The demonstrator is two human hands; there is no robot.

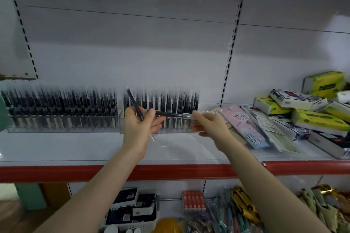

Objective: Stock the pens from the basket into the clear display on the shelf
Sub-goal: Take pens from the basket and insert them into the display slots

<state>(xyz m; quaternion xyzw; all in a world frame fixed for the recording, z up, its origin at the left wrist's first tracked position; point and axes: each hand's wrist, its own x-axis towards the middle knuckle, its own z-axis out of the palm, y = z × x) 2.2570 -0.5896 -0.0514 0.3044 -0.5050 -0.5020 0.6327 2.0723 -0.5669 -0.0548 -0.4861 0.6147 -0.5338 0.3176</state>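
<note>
Two pens in left hand, one shared with right hand.

We see the pens in the clear display on the shelf only as a motion-smeared dark row, the print on the pink packet too blurred to read, and the white basket cut off by the picture's bottom edge.

I saw tissue packs stacked right of the pink packet; below that packet, on the lower tier, sat an orange box and gold wrappers.
</note>
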